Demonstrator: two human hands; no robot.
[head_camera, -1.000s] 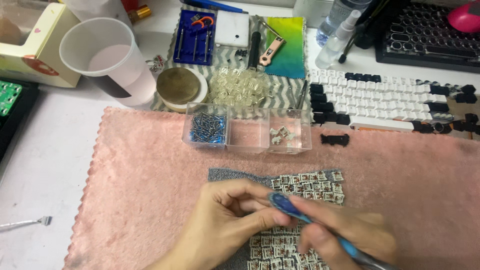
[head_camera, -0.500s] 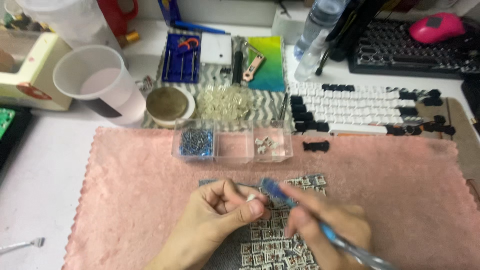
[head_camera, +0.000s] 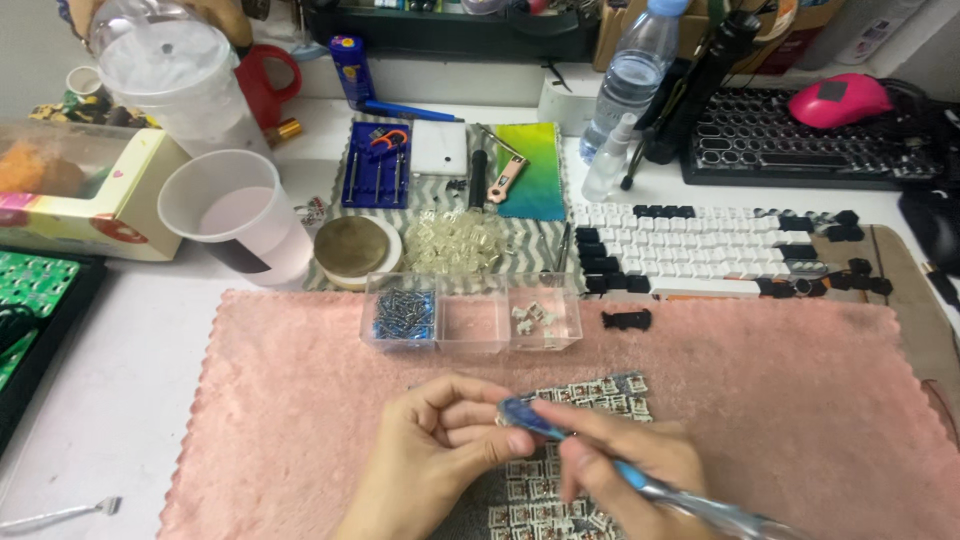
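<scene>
The blue brush (head_camera: 640, 478) sits in my right hand (head_camera: 625, 470), pinched like a pen, its blue tip reaching to my left fingertips while the clear handle runs off toward the lower right corner of the view. My left hand (head_camera: 440, 450) is curled nearly closed, thumb and forefinger pressed on something tiny right at the brush tip; it is too small and too covered for me to say what it is. My right hand is closed around the brush handle.

Both hands hover just above a grey pad of small white keyboard switch parts (head_camera: 560, 470) laid in rows, which rests on the pink towel (head_camera: 780, 400) spread over the desk (head_camera: 110, 400).

Along the towel's far edge stands a clear three-compartment box (head_camera: 470, 312): the left cell holds dark metal springs (head_camera: 404, 312), the middle one looks bare, the right one has a few white bits (head_camera: 533, 318). A single black keycap (head_camera: 627, 320) lies on the towel just to the right of the box.

Beyond that lie a pile of clear plastic housings (head_camera: 455, 243), a round tin (head_camera: 352, 248), a translucent cup (head_camera: 238, 215), and rows of white and black keycaps (head_camera: 720, 245). A water bottle (head_camera: 630, 75) and a pink mouse (head_camera: 838, 98) sit farther back.
</scene>
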